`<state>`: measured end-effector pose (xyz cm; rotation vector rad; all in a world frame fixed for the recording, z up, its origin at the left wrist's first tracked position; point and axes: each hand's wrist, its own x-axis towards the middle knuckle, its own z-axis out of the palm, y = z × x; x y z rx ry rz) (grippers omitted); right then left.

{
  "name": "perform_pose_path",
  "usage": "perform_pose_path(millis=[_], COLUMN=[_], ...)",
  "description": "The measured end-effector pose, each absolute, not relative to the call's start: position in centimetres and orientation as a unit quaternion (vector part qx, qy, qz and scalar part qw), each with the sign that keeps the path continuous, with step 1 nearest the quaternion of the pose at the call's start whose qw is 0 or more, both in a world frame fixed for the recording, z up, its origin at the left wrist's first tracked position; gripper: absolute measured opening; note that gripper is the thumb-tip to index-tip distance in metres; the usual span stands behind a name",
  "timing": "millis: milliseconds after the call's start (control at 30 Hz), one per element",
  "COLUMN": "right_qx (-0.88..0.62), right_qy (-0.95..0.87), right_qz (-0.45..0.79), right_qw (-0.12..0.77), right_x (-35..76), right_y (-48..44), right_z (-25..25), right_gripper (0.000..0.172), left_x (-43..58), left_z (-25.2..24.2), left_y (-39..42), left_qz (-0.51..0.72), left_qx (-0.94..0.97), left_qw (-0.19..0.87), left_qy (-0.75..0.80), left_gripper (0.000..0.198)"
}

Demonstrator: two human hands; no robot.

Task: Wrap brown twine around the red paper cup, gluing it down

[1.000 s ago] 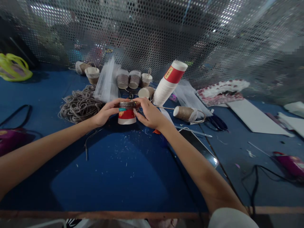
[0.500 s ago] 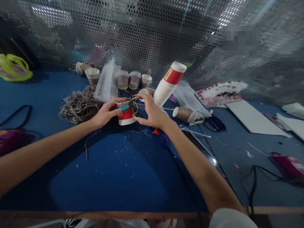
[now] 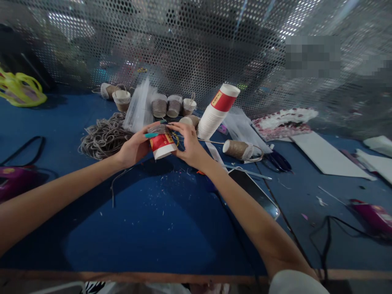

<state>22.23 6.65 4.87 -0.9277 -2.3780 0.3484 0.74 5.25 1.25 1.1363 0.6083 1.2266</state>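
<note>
Between my hands is a red and white paper cup [image 3: 163, 148], tilted, with grey cord [image 3: 158, 130] around its far part. My left hand [image 3: 136, 146] grips it from the left, a teal-nailed finger lying across the cord. From the right, my right hand [image 3: 189, 146] holds it, thumb low on the cup and fingers up by the cord. A heap of grey cord [image 3: 105, 136] lies left of my left hand. Behind my right hand leans a tall stack of paper cups [image 3: 211, 118]. Several cord-wrapped cups [image 3: 159, 107] stand behind the held one.
White mesh [image 3: 139, 108] stands behind my left hand. Right of my right forearm are a phone [image 3: 255, 192], a cord-wrapped cup on its side [image 3: 236, 149] and dark-handled scissors [image 3: 279, 161]. A perforated metal panel [image 3: 190, 49] closes off the table's back. A yellow basket-like object [image 3: 24, 90] sits far left.
The cup has turned and tilted in my hands, its white end swinging a little. My left fingers have shifted up along the cord, and my right fingers have moved slightly left.
</note>
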Motion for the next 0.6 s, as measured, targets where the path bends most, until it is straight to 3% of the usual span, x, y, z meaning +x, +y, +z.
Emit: perform_pose_path(millis=[133, 333, 600], right_qx=[-0.352, -0.322, -0.312], right_qy=[-0.882, -0.887, -0.899], right_qz=[0.127, 0.137, 0.115], right_qw=[0.286, 0.301, 0.285], right_x=[21.3, 20.7, 20.9], right_y=[5.9, 5.3, 5.2], right_z=[4.8, 4.5, 4.7], right_gripper=[0.061, 0.067, 0.071], left_x=[0.7, 1.3, -0.1], left_z=[1.3, 1.1, 0.1], left_y=[5.1, 4.6, 5.0], left_qz=[0.534, 0.575, 0.592], left_qx=[0.502, 0.504, 0.479], left_qw=[0.610, 0.522, 0.543], left_qy=[0.301, 0.378, 0.354], left_gripper=[0.061, 0.108, 0.084])
